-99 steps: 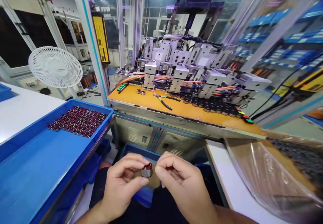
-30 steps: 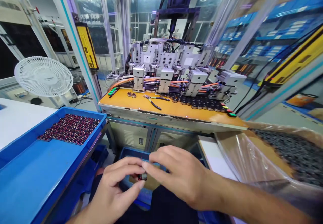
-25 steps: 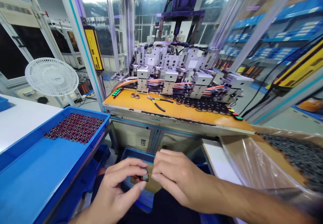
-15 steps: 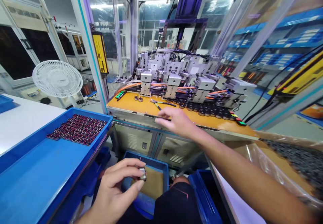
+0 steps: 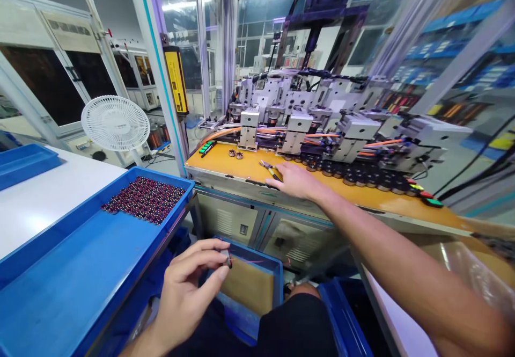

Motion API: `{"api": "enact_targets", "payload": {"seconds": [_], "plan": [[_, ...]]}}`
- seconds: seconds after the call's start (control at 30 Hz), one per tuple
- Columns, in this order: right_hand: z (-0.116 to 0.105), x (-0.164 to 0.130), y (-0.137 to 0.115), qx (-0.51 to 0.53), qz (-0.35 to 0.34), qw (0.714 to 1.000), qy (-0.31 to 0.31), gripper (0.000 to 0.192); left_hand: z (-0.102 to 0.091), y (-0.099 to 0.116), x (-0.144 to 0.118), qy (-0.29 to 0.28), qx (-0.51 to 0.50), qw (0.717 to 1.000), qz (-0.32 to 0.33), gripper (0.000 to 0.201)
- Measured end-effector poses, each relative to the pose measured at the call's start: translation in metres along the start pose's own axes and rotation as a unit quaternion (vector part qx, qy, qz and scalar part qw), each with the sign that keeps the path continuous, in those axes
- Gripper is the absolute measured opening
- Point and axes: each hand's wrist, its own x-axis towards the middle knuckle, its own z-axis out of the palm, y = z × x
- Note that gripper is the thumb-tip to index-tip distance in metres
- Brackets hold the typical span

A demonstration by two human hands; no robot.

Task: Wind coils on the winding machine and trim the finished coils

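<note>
My left hand [image 5: 193, 282] pinches a small silvery cylindrical part [image 5: 226, 258] between thumb and fingertips. Thin red wires trail from it to the right. My right hand [image 5: 295, 181] is at the front edge of the orange worktop [image 5: 217, 164], with thumb and fingers around the handles of a pair of pliers [image 5: 270, 169]. The jaws point left, and the palm hides part of the handles. Two small round metal parts [image 5: 235, 154] lie left of the pliers. A row of dark round parts [image 5: 354, 174] runs rightward along the worktop.
Behind the worktop stands a machine [image 5: 298, 131] with metal blocks and orange cables. A blue tray [image 5: 72, 239] at left holds many small dark-red parts. Below my hands is a blue bin [image 5: 277, 282] with cardboard inside. A white fan [image 5: 116, 123] stands beyond the tray.
My right hand has come down onto the pliers, its fingers now around the handles. My left hand keeps its pinch on the cylindrical part. The view has shifted left.
</note>
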Motion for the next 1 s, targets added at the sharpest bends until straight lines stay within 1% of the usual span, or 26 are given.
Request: {"api": "enact_targets", "payload": {"seconds": [0.1,0.17,0.23,0.27,0.33,0.37,0.4,0.47,0.5,0.53,0.6,0.73,0.83,0.9,1.0], "plan": [[-0.003,-0.037,0.007,0.013,-0.037,0.999,0.014,0.038,0.002,-0.002,0.0,-0.002,-0.013,1.0,-0.007,0.019],[0.002,-0.072,0.004,0.037,-0.055,0.997,0.035,0.045,0.003,-0.003,-0.001,-0.007,-0.019,1.0,-0.01,0.02],[0.014,-0.113,-0.009,0.076,-0.075,0.993,0.053,0.056,0.005,-0.003,-0.001,-0.006,-0.021,1.0,-0.012,0.021],[0.022,-0.135,-0.019,0.103,-0.09,0.989,0.058,0.058,0.005,-0.003,-0.001,-0.005,-0.021,1.0,-0.013,0.021],[0.039,-0.177,-0.043,0.164,-0.117,0.977,0.064,0.052,0.007,-0.003,0.0,-0.003,-0.022,1.0,-0.017,0.021],[0.046,-0.197,-0.056,0.264,-0.118,0.954,0.085,0.049,0.008,-0.004,0.0,-0.003,-0.022,1.0,-0.02,0.021],[0.051,-0.213,-0.069,0.357,-0.113,0.924,0.075,0.051,0.009,-0.004,0.0,-0.005,-0.022,1.0,-0.022,0.021],[0.056,-0.238,-0.089,0.501,-0.123,0.855,0.052,0.057,0.011,-0.005,0.001,-0.008,-0.02,0.999,-0.028,0.021],[0.055,-0.245,-0.097,0.548,-0.132,0.825,0.037,0.06,0.011,-0.005,0.001,-0.011,-0.018,0.999,-0.028,0.021],[0.053,-0.249,-0.103,0.579,-0.144,0.802,0.027,0.063,0.012,-0.006,0.0,-0.013,-0.017,0.999,-0.029,0.022],[0.047,-0.25,-0.108,0.612,-0.162,0.774,0.021,0.066,0.013,-0.007,-0.001,-0.019,-0.015,0.999,-0.031,0.023],[0.039,-0.242,-0.111,0.636,-0.161,0.755,0.014,0.066,0.012,-0.008,-0.003,-0.025,-0.007,0.999,-0.038,0.024],[0.041,-0.239,-0.114,0.66,-0.136,0.738,-0.029,0.064,0.01,-0.008,-0.004,-0.022,-0.002,0.999,-0.037,0.024],[0.043,-0.239,-0.116,0.685,-0.112,0.718,-0.058,0.062,0.01,-0.007,-0.003,-0.023,0.0,0.999,-0.035,0.025],[0.044,-0.239,-0.12,0.72,-0.095,0.684,-0.07,0.059,0.01,-0.007,-0.003,-0.025,-0.005,0.999,-0.037,0.025]]}}
